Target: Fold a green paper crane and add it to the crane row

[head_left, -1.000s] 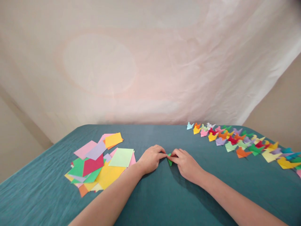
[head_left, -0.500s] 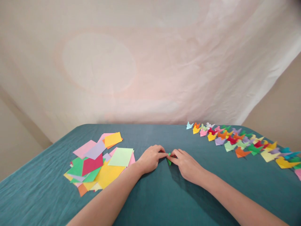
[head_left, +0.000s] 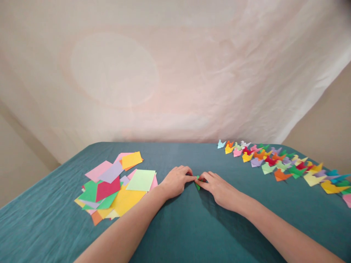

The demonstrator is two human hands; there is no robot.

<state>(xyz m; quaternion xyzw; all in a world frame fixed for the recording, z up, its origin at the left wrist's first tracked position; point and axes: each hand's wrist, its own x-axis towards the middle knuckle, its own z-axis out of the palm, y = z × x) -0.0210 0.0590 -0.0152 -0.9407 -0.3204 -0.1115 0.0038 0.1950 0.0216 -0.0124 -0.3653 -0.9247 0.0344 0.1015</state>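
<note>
A small folded piece of green paper point(head_left: 197, 185) is between my two hands, just above or on the teal cloth; its shape is mostly covered by fingers. My left hand point(head_left: 177, 181) comes at it from the left, thumb and fingertips pinched together at its edge. From the other side my right hand point(head_left: 216, 186) grips the same paper, its thumb and fingers closed on it. The fingertips of both hands nearly meet at the paper.
A loose heap of coloured paper sheets point(head_left: 128, 202) lies to the left, close to my left forearm. Rows of folded paper birds point(head_left: 282, 175) stand along the right side of the cloth-covered table point(head_left: 175, 233). A pale cloth point(head_left: 175, 73) hangs behind.
The fingers of my right hand have shifted slightly on the green paper. Both hands stay at nearly the same spot, and the view has tilted a little.
</note>
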